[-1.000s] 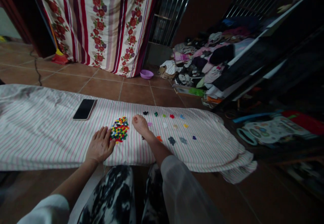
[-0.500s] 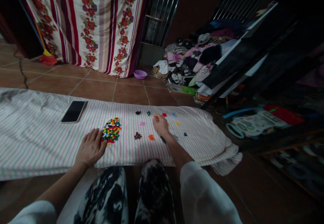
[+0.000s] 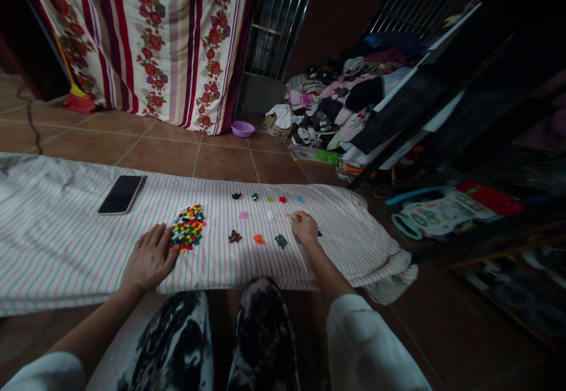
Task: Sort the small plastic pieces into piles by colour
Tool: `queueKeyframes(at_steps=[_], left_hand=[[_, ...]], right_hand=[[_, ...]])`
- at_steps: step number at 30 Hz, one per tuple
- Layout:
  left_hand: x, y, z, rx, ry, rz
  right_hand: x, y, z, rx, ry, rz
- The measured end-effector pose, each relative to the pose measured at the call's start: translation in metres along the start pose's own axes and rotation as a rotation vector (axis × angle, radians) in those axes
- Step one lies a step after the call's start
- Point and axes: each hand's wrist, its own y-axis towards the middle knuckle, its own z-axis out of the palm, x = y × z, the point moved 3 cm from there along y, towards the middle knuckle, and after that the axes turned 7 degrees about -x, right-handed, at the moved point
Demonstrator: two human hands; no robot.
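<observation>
My left hand (image 3: 148, 255) lies flat on the striped cloth, fingers stretched out, its fingertips against the edge of a mixed heap of small coloured plastic pieces (image 3: 189, 227). Farther right, my right hand (image 3: 306, 227) is closed in a pinch over a small beige cluster (image 3: 289, 216); whatever its fingers hold is too small to make out. Around it lie little single-colour piles: grey (image 3: 280, 241), orange (image 3: 259, 239), brown (image 3: 234, 236), white (image 3: 270, 216), pink (image 3: 243, 214), red (image 3: 282, 199) and light blue (image 3: 299, 199). A dark blue piece (image 3: 319, 233) is partly hidden behind the right hand.
A phone (image 3: 122, 194) lies on the striped cloth (image 3: 66, 232), left of the heap. Beyond the cloth, a purple basin (image 3: 243, 128) stands on the tiled floor. Clothes (image 3: 336, 96) are heaped at the back, and a floral curtain (image 3: 177, 43) hangs at the left.
My right hand has moved right, from beside the white pieces to the beige cluster, uncovering the white, lime and grey pieces. My left hand stays beside the mixed heap.
</observation>
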Motion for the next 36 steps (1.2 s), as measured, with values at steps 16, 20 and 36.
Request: queueKeyframes(at_steps=[16, 20, 36], left_hand=[[0.006, -0.004, 0.009, -0.018, 0.04, 0.068], [0.006, -0.005, 0.011, -0.014, 0.051, 0.055], [0.004, -0.003, 0.011, 0.006, 0.099, -0.014]], right_hand=[[-0.009, 0.003, 0.015, 0.039, 0.072, 0.017], [-0.015, 0.005, 0.021, 0.006, 0.122, -0.002], [-0.019, 0.006, 0.024, -0.009, 0.16, -0.015]])
